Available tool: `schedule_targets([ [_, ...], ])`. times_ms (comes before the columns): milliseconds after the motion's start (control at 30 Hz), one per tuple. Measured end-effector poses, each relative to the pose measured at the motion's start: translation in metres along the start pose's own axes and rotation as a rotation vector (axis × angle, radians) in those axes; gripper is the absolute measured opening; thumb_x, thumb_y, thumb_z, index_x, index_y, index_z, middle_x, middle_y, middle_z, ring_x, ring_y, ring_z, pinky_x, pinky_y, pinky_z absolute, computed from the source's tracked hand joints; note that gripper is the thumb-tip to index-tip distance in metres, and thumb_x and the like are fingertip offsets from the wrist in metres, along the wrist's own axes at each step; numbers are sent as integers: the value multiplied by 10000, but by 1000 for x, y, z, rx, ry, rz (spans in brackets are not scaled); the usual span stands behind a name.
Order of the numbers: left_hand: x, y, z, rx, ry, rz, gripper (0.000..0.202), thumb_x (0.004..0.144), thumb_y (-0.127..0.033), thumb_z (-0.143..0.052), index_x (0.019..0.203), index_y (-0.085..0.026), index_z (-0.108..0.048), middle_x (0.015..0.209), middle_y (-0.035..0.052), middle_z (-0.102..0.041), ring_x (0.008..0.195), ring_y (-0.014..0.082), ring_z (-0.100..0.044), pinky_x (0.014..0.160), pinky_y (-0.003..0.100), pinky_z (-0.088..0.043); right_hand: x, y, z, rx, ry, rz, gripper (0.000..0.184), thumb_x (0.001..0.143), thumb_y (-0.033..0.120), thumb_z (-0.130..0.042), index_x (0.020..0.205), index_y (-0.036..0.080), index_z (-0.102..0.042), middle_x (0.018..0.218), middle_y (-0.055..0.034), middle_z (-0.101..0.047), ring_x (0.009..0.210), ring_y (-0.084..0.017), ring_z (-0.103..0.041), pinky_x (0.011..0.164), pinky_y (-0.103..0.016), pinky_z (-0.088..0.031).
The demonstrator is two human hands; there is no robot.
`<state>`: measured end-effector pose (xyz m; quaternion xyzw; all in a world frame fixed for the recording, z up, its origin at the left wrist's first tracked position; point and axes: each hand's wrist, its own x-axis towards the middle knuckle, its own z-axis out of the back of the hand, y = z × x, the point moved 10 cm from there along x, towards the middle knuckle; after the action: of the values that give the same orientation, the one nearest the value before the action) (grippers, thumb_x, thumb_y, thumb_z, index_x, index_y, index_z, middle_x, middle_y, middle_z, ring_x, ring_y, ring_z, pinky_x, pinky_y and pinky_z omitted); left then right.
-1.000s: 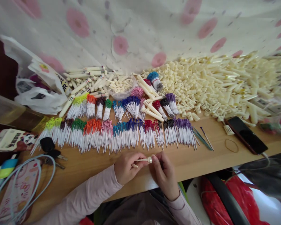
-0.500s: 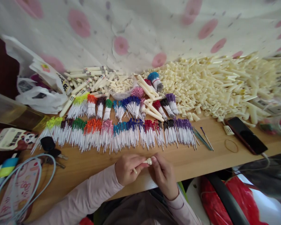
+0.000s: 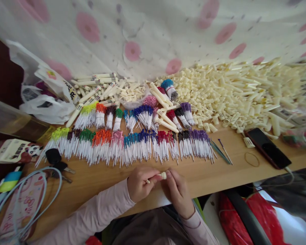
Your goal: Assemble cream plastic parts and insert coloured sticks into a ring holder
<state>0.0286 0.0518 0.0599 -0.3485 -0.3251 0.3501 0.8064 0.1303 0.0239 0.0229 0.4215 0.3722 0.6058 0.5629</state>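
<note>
Near the table's front edge my two hands meet over a small cream plastic pen part (image 3: 164,175). My left hand (image 3: 140,183) is closed around it, and the ribbed end sticks out between thumb and fingers. A thin cream stick (image 3: 148,181) also pokes out from the left fingers. My right hand (image 3: 179,191) is closed, its thumb and fingertips pinching at the part's right end. The fingers hide much of what is held. Just beyond lies a row of pen refills with coloured tips (image 3: 139,148), sorted by colour.
Bundled refills (image 3: 142,115) stand behind the row. A large heap of cream pen parts (image 3: 226,92) fills the back right. Tweezers (image 3: 220,152), a rubber band (image 3: 252,159) and a phone (image 3: 269,148) lie to the right. Keys (image 3: 60,166) and a coiled cable (image 3: 58,189) lie left.
Both hands stay almost in place, with the fingers shifting slightly on the pen part. The whole view has moved a little.
</note>
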Motion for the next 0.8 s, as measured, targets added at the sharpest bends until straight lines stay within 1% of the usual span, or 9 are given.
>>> schedule_targets([
  [100, -2, -7, 4, 79, -54, -67, 427, 992, -365, -367, 742, -157, -643, 585, 38, -648, 539, 141, -592, 518, 250, -395, -1, 0, 0, 7, -5, 5, 330, 1005, 304, -346, 695, 207, -405, 602, 36, -397, 548, -123, -418, 541, -250, -321],
  [200, -4, -11, 5, 119, -89, -132, 368, 987, -304, -382, 778, -158, -647, 629, 51, -668, 560, 146, -609, 529, 247, -422, -1, 0, -1, 11, 2, 1, 330, 1004, 303, -345, 695, 206, -406, 609, 32, -404, 558, -125, -421, 550, -252, -328],
  [400, -9, -15, 3, 235, -97, -220, 336, 970, -253, -388, 760, -166, -635, 575, 35, -595, 510, 140, -549, 487, 241, -397, 0, 4, -2, 20, 25, 3, 348, 1003, 314, -342, 677, 208, -400, 599, 34, -396, 545, -123, -411, 540, -253, -323],
  [633, -10, -27, 6, 283, -121, -299, 361, 982, -242, -373, 721, -145, -603, 544, 25, -546, 475, 131, -488, 456, 263, -342, 0, 5, -3, 63, 63, 0, 352, 1001, 325, -345, 671, 209, -387, 592, 40, -382, 539, -120, -404, 538, -253, -314],
  [800, -12, -31, 6, 365, -112, -348, 376, 987, -244, -361, 732, -140, -616, 543, 23, -551, 467, 138, -491, 452, 275, -343, 1, 5, -4, 88, 69, -16, 368, 996, 342, -350, 653, 210, -378, 579, 43, -366, 523, -120, -383, 533, -258, -299],
])
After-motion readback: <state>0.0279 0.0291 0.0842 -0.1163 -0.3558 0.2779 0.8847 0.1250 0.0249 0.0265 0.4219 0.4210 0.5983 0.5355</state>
